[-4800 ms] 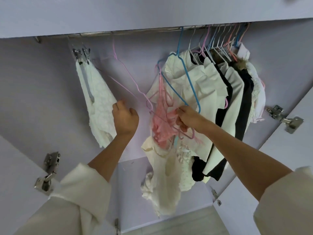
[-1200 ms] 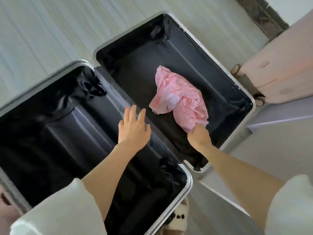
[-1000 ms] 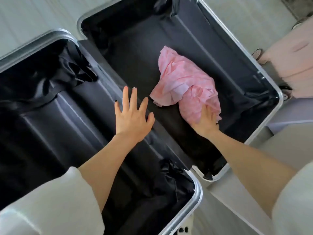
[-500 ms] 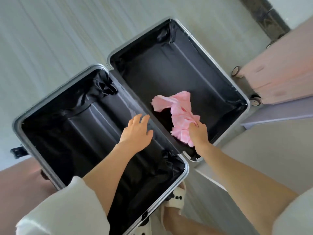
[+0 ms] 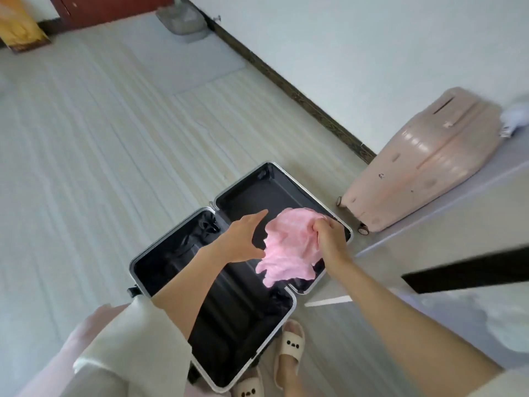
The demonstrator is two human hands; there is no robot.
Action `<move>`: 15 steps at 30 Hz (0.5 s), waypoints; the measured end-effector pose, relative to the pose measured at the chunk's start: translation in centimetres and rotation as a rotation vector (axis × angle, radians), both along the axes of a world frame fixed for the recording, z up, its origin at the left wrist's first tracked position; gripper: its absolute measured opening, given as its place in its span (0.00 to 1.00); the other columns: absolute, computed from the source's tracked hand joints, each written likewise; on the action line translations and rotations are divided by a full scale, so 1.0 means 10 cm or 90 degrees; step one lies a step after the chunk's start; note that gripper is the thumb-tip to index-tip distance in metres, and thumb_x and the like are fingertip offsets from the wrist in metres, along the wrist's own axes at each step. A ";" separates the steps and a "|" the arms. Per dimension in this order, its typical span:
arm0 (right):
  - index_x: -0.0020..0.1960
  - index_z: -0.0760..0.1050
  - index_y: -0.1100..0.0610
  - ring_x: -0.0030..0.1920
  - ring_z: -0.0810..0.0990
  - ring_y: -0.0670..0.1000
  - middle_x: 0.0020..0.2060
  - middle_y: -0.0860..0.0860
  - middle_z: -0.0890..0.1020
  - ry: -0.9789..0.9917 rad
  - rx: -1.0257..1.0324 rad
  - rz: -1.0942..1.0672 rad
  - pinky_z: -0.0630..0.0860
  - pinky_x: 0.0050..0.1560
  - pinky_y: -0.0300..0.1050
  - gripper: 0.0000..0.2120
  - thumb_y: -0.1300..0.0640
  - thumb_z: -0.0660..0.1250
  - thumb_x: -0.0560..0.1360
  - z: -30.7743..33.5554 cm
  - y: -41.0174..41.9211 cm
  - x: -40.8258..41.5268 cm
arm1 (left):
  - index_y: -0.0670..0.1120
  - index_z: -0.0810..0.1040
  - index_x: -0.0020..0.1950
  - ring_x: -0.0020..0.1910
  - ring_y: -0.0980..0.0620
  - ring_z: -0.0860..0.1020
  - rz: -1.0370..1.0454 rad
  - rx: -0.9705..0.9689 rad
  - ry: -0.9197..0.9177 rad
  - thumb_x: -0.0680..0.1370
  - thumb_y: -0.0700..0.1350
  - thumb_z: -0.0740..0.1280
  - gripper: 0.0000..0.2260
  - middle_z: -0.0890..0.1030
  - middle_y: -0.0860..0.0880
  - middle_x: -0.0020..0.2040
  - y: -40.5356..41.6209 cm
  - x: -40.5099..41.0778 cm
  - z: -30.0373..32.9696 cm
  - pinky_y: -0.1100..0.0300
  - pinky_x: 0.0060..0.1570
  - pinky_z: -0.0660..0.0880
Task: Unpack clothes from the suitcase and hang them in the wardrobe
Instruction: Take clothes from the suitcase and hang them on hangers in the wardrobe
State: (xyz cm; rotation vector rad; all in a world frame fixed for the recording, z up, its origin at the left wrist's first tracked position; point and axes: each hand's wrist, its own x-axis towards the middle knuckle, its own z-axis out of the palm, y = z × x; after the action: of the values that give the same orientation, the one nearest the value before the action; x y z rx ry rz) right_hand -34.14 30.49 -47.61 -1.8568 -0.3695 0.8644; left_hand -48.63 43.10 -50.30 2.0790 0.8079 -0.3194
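pink closed suitcase (image 5: 423, 164) by wall | cream slippers (image 5: 290, 345) on floor | yellow bag (image 5: 20, 27) far corner

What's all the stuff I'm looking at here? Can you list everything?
open suitcase: one, silver rim with black lining, lying flat on the floor, both halves bare.
pink garment: one, pink, crumpled, held up above the suitcase.
closed suitcase: one, pale pink, on wheels by the wall on the right.
skirting board: one, dark brown, along the foot of the white wall.
grey tray: one, grey, on the floor at the far wall.
slippers: two, cream with black dots, on the person's feet by the suitcase's near edge.
left hand: fingers straight, reaching toward the garment.
right hand: grips the garment's upper edge.
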 end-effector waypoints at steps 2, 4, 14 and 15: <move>0.31 0.71 0.56 0.25 0.70 0.40 0.20 0.41 0.73 -0.014 0.026 0.030 0.67 0.26 0.31 0.13 0.66 0.58 0.72 0.46 -0.16 -0.06 | 0.55 0.51 0.77 0.68 0.44 0.67 0.009 -0.042 -0.034 0.70 0.44 0.72 0.41 0.62 0.50 0.73 -0.20 -0.02 0.31 0.50 0.67 0.66; 0.38 0.77 0.60 0.31 0.72 0.43 0.28 0.46 0.75 -0.022 0.037 0.082 0.69 0.29 0.32 0.09 0.60 0.59 0.67 0.80 -0.36 -0.08 | 0.54 0.62 0.73 0.64 0.49 0.71 -0.013 -0.064 -0.076 0.66 0.47 0.71 0.36 0.71 0.52 0.67 -0.38 -0.01 0.54 0.53 0.64 0.69; 0.24 0.63 0.52 0.25 0.62 0.43 0.21 0.42 0.65 -0.013 -0.026 0.211 0.57 0.30 0.44 0.12 0.58 0.59 0.66 1.18 -1.92 0.50 | 0.47 0.76 0.53 0.48 0.50 0.76 -0.161 -0.120 0.103 0.75 0.47 0.64 0.09 0.78 0.49 0.49 -1.57 0.47 0.97 0.55 0.54 0.72; 0.26 0.62 0.51 0.25 0.61 0.44 0.21 0.43 0.64 -0.021 -0.033 0.182 0.56 0.30 0.44 0.12 0.59 0.59 0.67 1.19 -2.17 0.66 | 0.48 0.77 0.54 0.50 0.50 0.77 -0.170 -0.127 0.112 0.76 0.48 0.64 0.09 0.79 0.50 0.50 -1.83 0.63 1.02 0.55 0.56 0.71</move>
State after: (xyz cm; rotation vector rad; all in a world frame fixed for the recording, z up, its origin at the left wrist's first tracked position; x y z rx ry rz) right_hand -27.51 8.80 -35.68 -1.8957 -0.6507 1.0448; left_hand -42.36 24.82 -40.11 1.9885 0.5728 -0.7087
